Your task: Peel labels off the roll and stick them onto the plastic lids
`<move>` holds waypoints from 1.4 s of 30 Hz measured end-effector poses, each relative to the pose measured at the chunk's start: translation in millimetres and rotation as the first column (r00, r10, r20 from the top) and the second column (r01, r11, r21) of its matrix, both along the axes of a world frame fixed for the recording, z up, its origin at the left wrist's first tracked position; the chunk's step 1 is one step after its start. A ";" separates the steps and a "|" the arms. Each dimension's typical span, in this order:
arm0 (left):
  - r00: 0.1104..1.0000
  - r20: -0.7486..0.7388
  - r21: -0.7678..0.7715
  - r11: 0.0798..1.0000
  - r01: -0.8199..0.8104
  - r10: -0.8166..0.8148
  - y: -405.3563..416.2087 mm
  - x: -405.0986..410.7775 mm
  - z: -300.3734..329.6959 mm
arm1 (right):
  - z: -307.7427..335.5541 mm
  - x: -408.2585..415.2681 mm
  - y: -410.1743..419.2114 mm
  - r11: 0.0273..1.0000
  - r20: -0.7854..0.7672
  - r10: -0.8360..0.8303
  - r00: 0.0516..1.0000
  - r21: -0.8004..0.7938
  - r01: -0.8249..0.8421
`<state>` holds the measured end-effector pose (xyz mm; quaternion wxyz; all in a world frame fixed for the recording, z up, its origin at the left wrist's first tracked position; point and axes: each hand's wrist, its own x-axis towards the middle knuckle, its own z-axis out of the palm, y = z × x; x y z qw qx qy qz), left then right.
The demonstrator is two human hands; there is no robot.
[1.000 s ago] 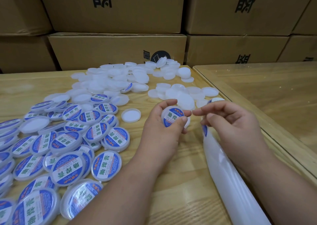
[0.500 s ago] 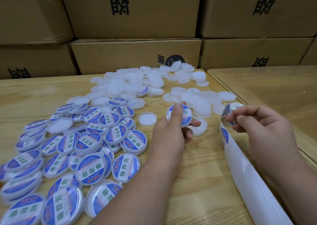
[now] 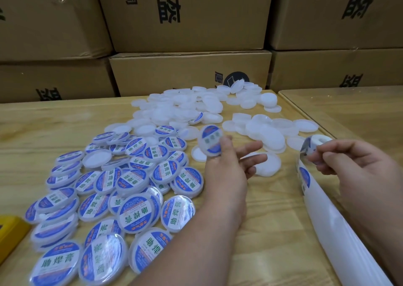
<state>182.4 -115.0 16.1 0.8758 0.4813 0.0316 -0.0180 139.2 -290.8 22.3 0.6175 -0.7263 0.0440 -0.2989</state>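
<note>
Labelled lid [image 3: 210, 141] now leaving left grip [image 3: 226, 170], right grip [image 3: 357, 165] pinching label [image 3: 306, 149]

Packing or stockroom area, stacked printed cardboard cartons [image 3: 187, 15] against the rear, wooden counter [image 3: 54, 128] heaped with labelled lids [image 3: 135, 213] and plain white lids [image 3: 174, 108]

The round blue-and-white labelled lid [image 3: 210, 140] by the left hand [image 3: 224, 172] was blurred, so its words could not be read. At 8 o'clock, a yellow block [image 3: 9, 234] was cut off by the edge. At 5 o'clock, the long white backing strip [image 3: 340, 233] ran out of the picture.
</note>
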 end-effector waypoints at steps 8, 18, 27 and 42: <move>0.953 -0.178 -0.334 0.896 -0.294 0.247 9.1 9.5 -2.6 | -0.7 0.9 0.5 1.000 0.003 0.003 1.000 0.014 -0.003; 0.937 -0.245 -0.363 0.873 -0.326 0.248 10.1 11.2 -5.3 | 1.1 0.8 1.1 1.000 0.000 -0.008 1.000 0.015 0.008; 0.924 0.367 0.519 0.801 -0.299 0.108 -9.5 -8.9 -11.6 | 5.7 -1.4 0.0 0.999 -0.077 -0.052 0.996 -0.005 0.052; 0.939 0.237 0.971 0.049 -0.232 -0.250 -15.8 -17.6 -24.9 | 3.6 0.4 -1.5 0.966 -0.422 -0.019 0.906 -0.240 -0.092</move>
